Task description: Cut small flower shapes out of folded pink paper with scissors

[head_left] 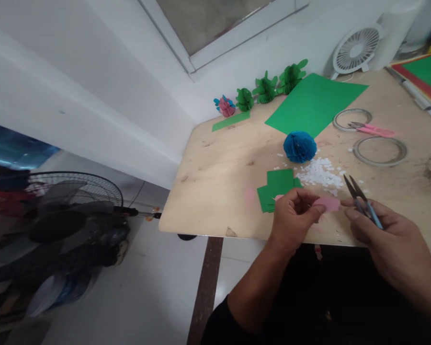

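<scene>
My left hand (pixel 297 215) pinches a small pink paper piece (pixel 328 204) near the table's front edge. My right hand (pixel 388 230) is wrapped round small scissors (pixel 367 207), whose blades stand slightly apart and point away from me; a fingertip of this hand is close to the pink paper's right end. Green paper pieces (pixel 280 182) lie stacked just beyond my left hand. Behind the pink paper is a heap of white paper bits (pixel 321 173), with a blue honeycomb paper ball (pixel 300 147) at its far side.
A green sheet (pixel 316 103), two tape rolls (pixel 380 151) and pink-handled snips (pixel 375 130) lie farther back. Paper figures (pixel 266 88) line the wall. A small white fan (pixel 358 49) stands back right; a large black fan (pixel 68 215) is left of the table (pixel 208 191).
</scene>
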The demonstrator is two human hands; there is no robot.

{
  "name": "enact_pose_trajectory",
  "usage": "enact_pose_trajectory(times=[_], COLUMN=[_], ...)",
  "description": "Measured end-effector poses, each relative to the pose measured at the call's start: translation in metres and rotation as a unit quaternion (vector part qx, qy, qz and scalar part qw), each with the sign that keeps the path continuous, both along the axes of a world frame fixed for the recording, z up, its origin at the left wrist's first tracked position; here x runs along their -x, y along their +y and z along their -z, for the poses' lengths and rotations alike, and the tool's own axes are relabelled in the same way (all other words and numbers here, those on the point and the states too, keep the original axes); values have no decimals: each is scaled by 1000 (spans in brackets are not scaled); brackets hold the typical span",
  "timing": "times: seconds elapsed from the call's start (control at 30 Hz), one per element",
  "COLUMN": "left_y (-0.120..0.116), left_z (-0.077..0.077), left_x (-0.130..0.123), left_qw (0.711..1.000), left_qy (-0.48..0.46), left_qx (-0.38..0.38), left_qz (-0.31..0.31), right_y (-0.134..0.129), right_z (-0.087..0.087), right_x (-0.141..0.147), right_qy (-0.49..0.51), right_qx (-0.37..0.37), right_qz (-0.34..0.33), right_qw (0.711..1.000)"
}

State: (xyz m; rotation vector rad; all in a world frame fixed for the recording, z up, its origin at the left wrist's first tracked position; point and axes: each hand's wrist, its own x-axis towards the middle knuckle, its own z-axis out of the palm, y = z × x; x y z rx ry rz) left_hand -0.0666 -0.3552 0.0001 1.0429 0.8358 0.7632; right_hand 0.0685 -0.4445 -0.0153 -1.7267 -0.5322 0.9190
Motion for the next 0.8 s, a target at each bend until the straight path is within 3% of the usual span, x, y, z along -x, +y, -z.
enact_pose_trajectory(times=[0.13, 0.33, 0.43, 0.67, 0.8], left_y=[-6, -11, -12, -6, -6], left_z=[-4, -3, -3, -11, -11], left_x=[-1, 3, 7, 13, 12], left_qw=[1000, 998, 999, 985, 976], left_qy=[-16, -44, -31, 123, 144], left_qx=[25, 43, 38, -120, -163], left_qz=[0, -2, -12, 5, 28], right_y=[1, 2, 2, 5, 7], right_z=[-1, -5, -10, -19, -22], right_x=[4, 10, 11, 8, 9], right_qy=[66, 74, 32, -86, -130], right_qx=[-15, -33, -17, 37, 29], right_qz=[5, 20, 10, -20, -30], right_qw=[998, 997, 999, 995, 991])
